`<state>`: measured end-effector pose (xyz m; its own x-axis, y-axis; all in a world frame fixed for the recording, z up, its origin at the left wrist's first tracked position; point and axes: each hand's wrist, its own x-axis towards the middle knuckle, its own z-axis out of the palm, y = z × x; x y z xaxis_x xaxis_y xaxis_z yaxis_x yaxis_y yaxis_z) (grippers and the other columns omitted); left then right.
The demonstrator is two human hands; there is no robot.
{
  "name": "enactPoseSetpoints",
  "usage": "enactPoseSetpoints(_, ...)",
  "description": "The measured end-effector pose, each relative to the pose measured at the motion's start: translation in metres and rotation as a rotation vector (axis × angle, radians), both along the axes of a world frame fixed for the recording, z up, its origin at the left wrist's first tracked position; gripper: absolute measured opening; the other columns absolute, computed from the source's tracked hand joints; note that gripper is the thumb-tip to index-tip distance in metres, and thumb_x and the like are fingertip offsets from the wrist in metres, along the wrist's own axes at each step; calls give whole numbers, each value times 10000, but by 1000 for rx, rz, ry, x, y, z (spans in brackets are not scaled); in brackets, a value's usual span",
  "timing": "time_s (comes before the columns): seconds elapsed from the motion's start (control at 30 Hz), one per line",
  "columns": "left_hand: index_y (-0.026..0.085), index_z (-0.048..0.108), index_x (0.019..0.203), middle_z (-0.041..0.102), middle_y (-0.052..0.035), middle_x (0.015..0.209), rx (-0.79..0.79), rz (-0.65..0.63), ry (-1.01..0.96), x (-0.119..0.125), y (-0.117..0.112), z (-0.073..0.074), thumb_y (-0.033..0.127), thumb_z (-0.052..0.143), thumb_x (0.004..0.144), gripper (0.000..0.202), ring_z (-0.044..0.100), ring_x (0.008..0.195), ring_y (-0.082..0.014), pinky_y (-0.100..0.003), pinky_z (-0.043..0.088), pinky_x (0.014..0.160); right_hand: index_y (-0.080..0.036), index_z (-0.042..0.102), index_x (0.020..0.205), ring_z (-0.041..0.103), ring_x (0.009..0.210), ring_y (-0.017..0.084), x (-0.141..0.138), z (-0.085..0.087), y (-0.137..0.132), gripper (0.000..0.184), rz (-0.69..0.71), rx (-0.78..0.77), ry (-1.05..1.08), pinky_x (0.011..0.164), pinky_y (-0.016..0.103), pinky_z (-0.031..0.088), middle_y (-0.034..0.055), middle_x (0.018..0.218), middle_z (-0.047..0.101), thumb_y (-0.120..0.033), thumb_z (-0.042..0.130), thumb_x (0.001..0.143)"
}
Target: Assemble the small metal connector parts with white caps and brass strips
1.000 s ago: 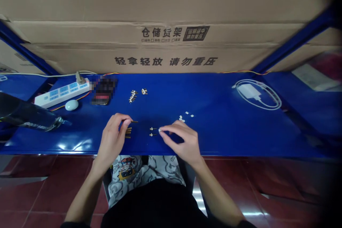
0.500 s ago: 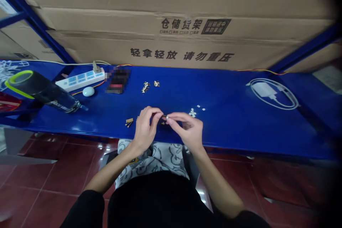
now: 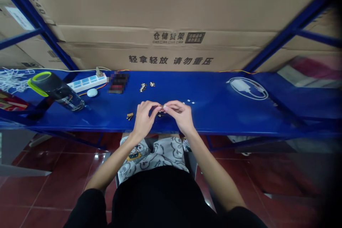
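Observation:
Above the front of the blue shelf top (image 3: 219,114), my left hand (image 3: 143,117) and my right hand (image 3: 182,115) meet fingertip to fingertip. My left thumb and finger pinch a small thin brownish piece (image 3: 161,106), mostly hidden. A tiny white piece (image 3: 164,106) shows at my right fingertips, touching or very near the thin one. Just below the fingers lies another small dark-and-pale piece (image 3: 160,115). Left of my left hand are several thin brown pieces (image 3: 130,116). Beyond my right hand lie a few small white pieces (image 3: 188,100), partly covered by it.
Small white-and-dark pieces (image 3: 143,87) lie in clusters farther back. To the left are a bottle (image 3: 60,91), a power strip (image 3: 88,82), a white rounded object (image 3: 92,93) and a blurred dark item (image 3: 118,82). A charger with coiled cable (image 3: 244,86) lies right. Cardboard (image 3: 139,44) stands behind.
The view has shifted, so more of the shelf frame shows at the right. Both hands stay fingertip to fingertip on the small pieces, with the thin piece and white piece still between them.

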<state>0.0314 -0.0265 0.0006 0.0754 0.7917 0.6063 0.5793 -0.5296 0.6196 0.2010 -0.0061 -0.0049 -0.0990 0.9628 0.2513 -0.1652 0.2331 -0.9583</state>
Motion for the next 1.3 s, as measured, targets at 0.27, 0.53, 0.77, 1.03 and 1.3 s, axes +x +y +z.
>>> enactPoseSetpoints(0.27, 236, 743, 946, 737, -17, 950, 48, -11, -167, -2, -1, 3, 298, 713, 957, 69, 653, 906, -194, -365, 460, 893, -237, 772, 861, 750, 756, 180, -1, 4, 1, 186, 86, -41, 115, 800, 338, 602, 14, 844, 790, -336, 884, 750)
enactPoseSetpoints(0.53, 249, 794, 997, 705, -41, 947, 18, -137, -279, -4, 4, 1, 316, 723, 947, 110, 662, 922, -188, -341, 521, 861, -233, 788, 845, 718, 804, 148, 6, 6, 3, 173, 313, -192, 259, 764, 279, 576, 12, 868, 768, -302, 900, 733)
enactPoseSetpoints(0.77, 238, 807, 989, 687, -35, 934, 60, -164, -319, -3, 3, 0, 274, 742, 931, 94, 661, 885, -163, -315, 533, 841, -233, 764, 793, 716, 836, 115, 11, 3, 5, 150, 395, -278, 334, 800, 235, 574, 9, 915, 781, -263, 900, 737)
enactPoseSetpoints(1.03, 240, 794, 971, 705, -41, 964, 54, -158, -268, -2, 1, 2, 294, 731, 940, 89, 669, 923, -181, -357, 542, 877, -261, 762, 766, 708, 777, 124, 13, 4, 6, 200, 341, -320, 299, 798, 268, 599, -13, 849, 775, -316, 932, 676)
enactPoseSetpoints(1.3, 225, 768, 961, 707, -46, 977, 56, -165, -240, -1, -2, 3, 273, 691, 967, 91, 674, 944, -187, -366, 541, 900, -276, 738, 721, 685, 726, 158, 10, 9, 4, 282, 261, -320, 229, 799, 355, 612, -12, 820, 763, -403, 956, 598)
